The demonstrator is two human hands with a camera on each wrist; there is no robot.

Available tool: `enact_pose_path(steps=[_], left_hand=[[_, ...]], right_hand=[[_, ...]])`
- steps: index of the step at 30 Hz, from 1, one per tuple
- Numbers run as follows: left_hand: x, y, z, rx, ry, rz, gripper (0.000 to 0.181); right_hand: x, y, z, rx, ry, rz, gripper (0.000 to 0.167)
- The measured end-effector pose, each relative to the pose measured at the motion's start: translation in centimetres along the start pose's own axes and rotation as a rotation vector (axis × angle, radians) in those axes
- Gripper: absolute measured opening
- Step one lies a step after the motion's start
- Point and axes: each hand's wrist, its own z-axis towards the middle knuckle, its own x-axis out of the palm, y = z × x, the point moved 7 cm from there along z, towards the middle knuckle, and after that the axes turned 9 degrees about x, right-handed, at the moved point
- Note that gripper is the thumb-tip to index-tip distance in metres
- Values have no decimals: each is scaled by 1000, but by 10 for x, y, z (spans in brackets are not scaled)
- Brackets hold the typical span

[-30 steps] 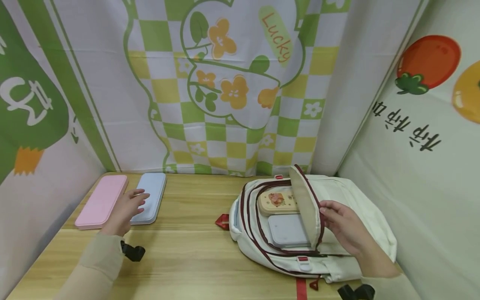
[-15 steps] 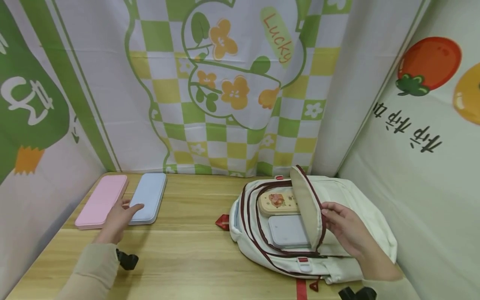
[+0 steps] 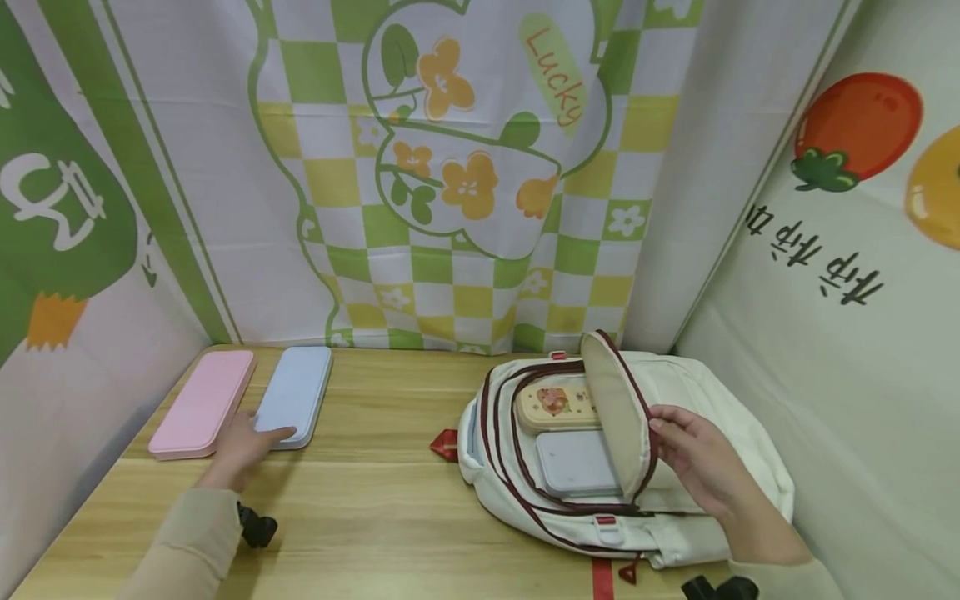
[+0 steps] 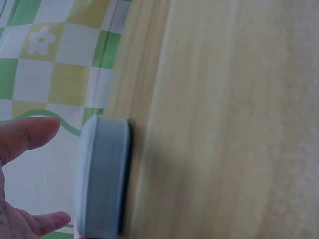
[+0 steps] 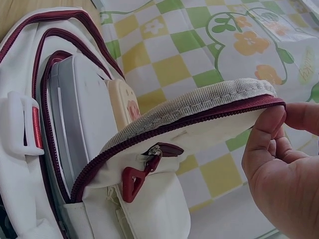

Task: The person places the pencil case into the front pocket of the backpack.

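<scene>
A light blue flat case [image 3: 294, 392] lies on the table at the left, beside a pink flat case [image 3: 204, 402]. My left hand [image 3: 243, 446] is at the blue case's near end, thumb over its near right corner, other fingers toward the gap between the cases. The left wrist view shows thumb and a finger spread; contact cannot be told. At the right lies a white backpack [image 3: 723, 425] with maroon zips. My right hand [image 3: 701, 458] pinches the edge of its raised front flap [image 3: 618, 417]. Inside the pocket are a cream case [image 3: 555, 404] with a cartoon picture and a pale grey case [image 3: 576, 461].
The wooden table [image 3: 375, 500] spreads between the cases and the backpack. A checked curtain [image 3: 465, 283] hangs along the back, and printed cloth walls close both sides. A red zip pull [image 5: 133, 181] dangles from the flap.
My left hand has drawn back from above the blue case to its near end and lowered. The right hand still pinches the flap, pulling it slightly farther right.
</scene>
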Motion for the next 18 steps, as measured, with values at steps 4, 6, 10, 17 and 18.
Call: enact_pose_path(steps=[4, 6, 10, 17, 18], left_hand=[[3, 8, -2, -8, -4, 23, 93], [4, 11, -3, -25, -20, 57, 94], [3, 18, -3, -77, -29, 146, 99], [6, 20, -3, -124, -4, 167, 105], [6, 19, -4, -130, -4, 163, 106]], right_hand=[[-1, 0, -1, 7, -8, -5, 25], [-1, 0, -1, 11, -8, -3, 25], [0, 0, -1, 8, -7, 0, 26], [2, 0, 0, 0, 10, 26, 28], [2, -1, 0, 1, 7, 30, 28]])
